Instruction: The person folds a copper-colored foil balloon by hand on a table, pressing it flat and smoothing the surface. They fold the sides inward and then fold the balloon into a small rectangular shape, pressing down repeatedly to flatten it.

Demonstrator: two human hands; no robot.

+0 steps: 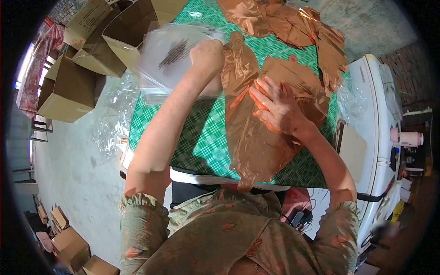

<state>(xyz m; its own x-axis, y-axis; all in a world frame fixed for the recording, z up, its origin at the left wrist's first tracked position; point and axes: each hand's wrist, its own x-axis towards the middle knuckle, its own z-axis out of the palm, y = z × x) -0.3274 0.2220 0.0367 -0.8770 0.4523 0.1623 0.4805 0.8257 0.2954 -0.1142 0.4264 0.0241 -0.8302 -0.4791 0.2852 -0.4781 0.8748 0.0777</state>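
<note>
1. Head view: left hand [207,57], upper centre, pinches a clear plastic sleeve [172,55] that hangs over the table's left edge.
2. Right hand [277,107], fingers spread, presses flat on the copper foil balloon [256,146]; its tail overhangs the near edge.
3. Checked tablecloth [201,137] bare at centre-left; foil pile [293,27] at top; cardboard boxes [68,87] upper left.

The surface [201,137] wears a green checked cloth. A long copper-coloured foil sheet [252,137] lies flat on it, its near end hanging over the edge. At the far end more crumpled foil pieces [293,23] lie heaped on the cloth. A stack of clear plastic bags [156,89] rests at the far left corner. On the concrete floor [73,165] to the left stand open cardboard boxes [68,91], with loose clear plastic [112,119] beside them.
</note>
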